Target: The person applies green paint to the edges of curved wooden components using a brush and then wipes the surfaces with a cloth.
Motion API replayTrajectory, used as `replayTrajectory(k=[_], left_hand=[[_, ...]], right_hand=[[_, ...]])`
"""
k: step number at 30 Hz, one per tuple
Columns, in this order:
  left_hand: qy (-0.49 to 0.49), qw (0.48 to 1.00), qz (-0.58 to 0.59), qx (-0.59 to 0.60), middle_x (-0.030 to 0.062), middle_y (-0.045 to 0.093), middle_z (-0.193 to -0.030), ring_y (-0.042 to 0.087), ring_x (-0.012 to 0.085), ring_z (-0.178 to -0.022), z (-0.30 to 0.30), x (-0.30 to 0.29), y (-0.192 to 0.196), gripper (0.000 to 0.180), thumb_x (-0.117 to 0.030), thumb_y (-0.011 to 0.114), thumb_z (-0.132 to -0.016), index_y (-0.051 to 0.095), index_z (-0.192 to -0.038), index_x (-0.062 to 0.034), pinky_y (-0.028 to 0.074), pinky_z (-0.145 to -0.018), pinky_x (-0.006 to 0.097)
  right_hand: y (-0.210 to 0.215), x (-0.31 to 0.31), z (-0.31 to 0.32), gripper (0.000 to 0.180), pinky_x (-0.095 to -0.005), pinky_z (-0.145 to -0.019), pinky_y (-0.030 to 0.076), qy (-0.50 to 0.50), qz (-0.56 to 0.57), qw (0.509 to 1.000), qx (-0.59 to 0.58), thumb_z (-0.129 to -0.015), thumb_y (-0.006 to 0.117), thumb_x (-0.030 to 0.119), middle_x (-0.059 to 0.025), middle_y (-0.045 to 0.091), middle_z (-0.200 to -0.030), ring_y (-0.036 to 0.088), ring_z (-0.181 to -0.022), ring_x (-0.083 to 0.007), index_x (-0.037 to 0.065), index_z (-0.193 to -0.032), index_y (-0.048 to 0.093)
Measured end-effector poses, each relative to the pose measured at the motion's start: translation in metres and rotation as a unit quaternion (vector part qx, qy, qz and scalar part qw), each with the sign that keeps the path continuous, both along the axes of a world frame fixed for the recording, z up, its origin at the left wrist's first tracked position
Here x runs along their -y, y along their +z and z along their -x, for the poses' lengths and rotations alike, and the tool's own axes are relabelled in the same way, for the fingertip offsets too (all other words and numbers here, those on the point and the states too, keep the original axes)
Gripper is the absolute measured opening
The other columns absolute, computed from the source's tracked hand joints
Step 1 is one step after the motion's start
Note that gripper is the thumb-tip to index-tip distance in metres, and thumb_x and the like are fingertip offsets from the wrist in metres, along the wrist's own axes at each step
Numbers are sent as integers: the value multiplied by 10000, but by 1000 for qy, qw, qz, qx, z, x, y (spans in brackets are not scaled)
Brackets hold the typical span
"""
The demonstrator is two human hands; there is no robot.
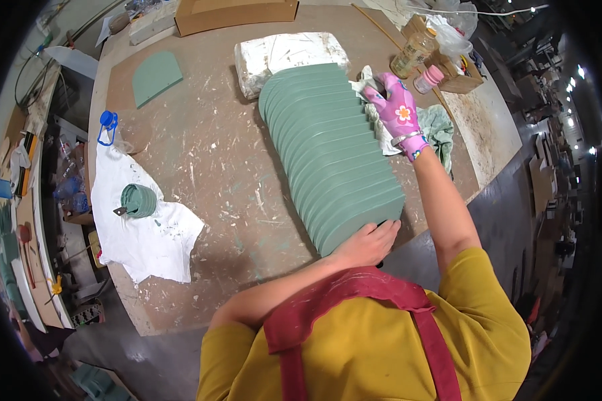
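Note:
A long row of green arch-shaped panels (341, 160), packed face to face, leans across the table in front of me. My left hand (373, 244) is bare and lies against the nearest panel's lower edge, its fingers stretched out. On the right side of the row, near the far end, my right hand (396, 113) wears a pink flowered glove with a band at the wrist. Its fingers curl around a crumpled white rag (362, 81) close to the panel edges. A white wrapped block (287, 50) stands behind the far end of the row.
One loose green panel (157, 77) lies at the far left. A green-smeared cup (139, 200) sits on a white cloth (137, 247), near a blue-capped bottle (107, 120). At the right are a greenish rag (438, 130), a jar (413, 57) and a pink-capped bottle (428, 79).

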State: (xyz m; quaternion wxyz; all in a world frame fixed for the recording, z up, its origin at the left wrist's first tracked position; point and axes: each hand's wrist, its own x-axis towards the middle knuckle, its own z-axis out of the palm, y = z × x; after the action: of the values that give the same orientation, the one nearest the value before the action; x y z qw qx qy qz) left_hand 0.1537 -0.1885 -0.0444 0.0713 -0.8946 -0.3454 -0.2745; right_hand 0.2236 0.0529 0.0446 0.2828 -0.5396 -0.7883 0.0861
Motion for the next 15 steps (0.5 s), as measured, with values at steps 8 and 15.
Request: replayTrajectory(k=[8, 15], left_hand=[[-12, 1000, 1, 9, 103, 491, -1336, 426, 218, -1198, 2, 2, 5, 431, -248, 528, -787, 616, -1148, -30, 351, -856, 295], [-15, 1000, -14, -23, 103, 500, -1336, 419, 235, -1191, 0, 0, -3, 389, -256, 509, -798, 645, -1102, -53, 362, -852, 285]], right_hand=[[9, -13, 22, 235, -446, -682, 495, 76, -133, 986, 64, -860, 638, 269, -159, 641, -843, 632, -780, -370, 71, -972, 581], [-14, 48, 151, 189, -364, -712, 521, 410, -133, 879, 202, -770, 642, 168, -88, 631, -891, 633, -835, -255, 96, -943, 620]])
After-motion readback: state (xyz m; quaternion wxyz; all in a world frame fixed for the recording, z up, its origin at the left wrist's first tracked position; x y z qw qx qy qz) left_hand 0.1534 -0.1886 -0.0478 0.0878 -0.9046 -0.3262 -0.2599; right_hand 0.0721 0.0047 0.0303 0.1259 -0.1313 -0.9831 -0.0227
